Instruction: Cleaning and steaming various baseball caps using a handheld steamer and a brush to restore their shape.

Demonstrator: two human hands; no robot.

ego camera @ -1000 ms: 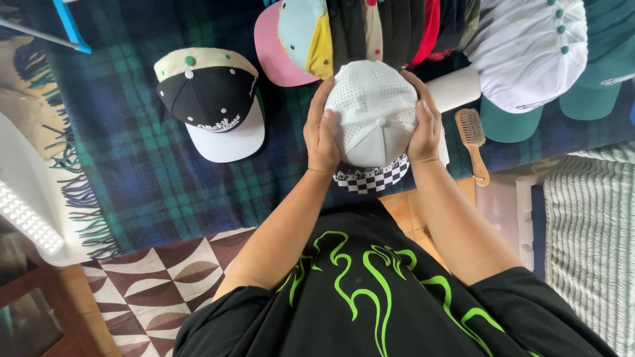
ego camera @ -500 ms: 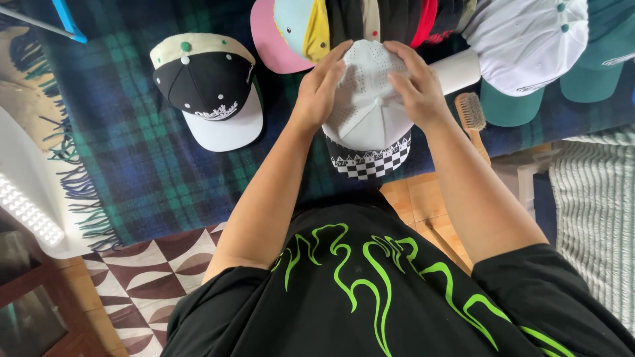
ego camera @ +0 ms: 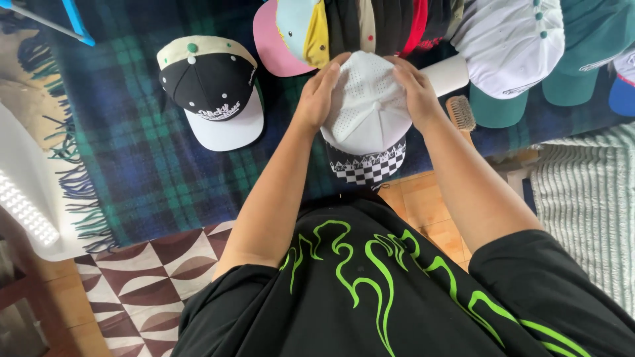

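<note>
You are looking down at a dark blue-green plaid blanket point(ego camera: 132, 152) with fringed edges, lying over a brown-and-white diamond-patterned floor point(ego camera: 139, 284); a pale green ribbed rug point(ego camera: 589, 205) is lying at right.

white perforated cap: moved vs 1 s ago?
Yes. The white perforated cap has gone up the frame toward the row of caps, its top now overlapping them; the plaid blanket barely shifts.

Landmark: white cap point(ego camera: 368, 106), checkered brim, on plaid blanket point(ego camera: 132, 165)
Left hand point(ego camera: 319, 92): flat on the cap's left side
Right hand point(ego camera: 417, 89): on its right side
Brush point(ego camera: 462, 114): just right
Black cap point(ego camera: 211, 89): well left
</note>
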